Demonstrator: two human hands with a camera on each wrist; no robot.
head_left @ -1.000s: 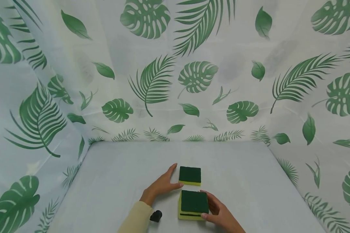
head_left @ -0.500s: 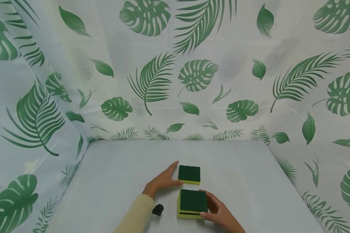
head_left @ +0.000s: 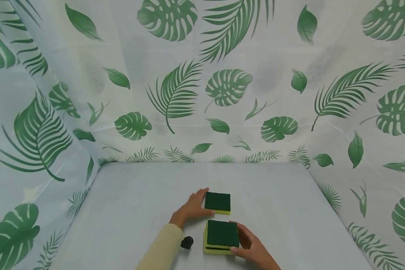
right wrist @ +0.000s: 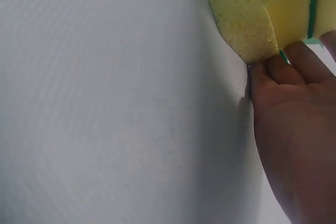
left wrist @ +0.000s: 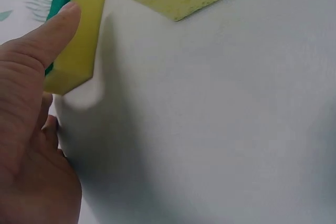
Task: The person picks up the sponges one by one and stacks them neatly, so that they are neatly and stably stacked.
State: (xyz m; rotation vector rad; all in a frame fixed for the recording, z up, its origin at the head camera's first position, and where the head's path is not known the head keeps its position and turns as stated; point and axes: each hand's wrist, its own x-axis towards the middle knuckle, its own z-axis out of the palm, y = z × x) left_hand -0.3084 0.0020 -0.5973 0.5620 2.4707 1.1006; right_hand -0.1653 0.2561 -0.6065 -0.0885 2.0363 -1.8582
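Observation:
A single scouring sponge (head_left: 217, 202), dark green above and yellow below, lies flat on the white table. My left hand (head_left: 191, 208) is spread at its left end, thumb along the near edge and index fingertip by the far left corner. In the left wrist view the thumb (left wrist: 58, 27) overlaps the yellow side, while the other fingers are partly hidden. Nearer to me stands a stack of scouring sponges (head_left: 222, 233), green side on top. My right hand (head_left: 251, 245) holds the stack at its right side, thumb at the near corner, fingers behind.
Around the white table (head_left: 138, 187) hangs a white curtain (head_left: 189, 142) with green leaf prints, at the back and both sides. A small black piece (head_left: 187, 242) sits beside the left sleeve (head_left: 163, 245). A narrow gap separates the single sponge from the stack.
My left hand has shifted slightly right, bringing its thumb and index finger closer about the single sponge. The right hand keeps its hold on the stack. The head view has shifted slightly.

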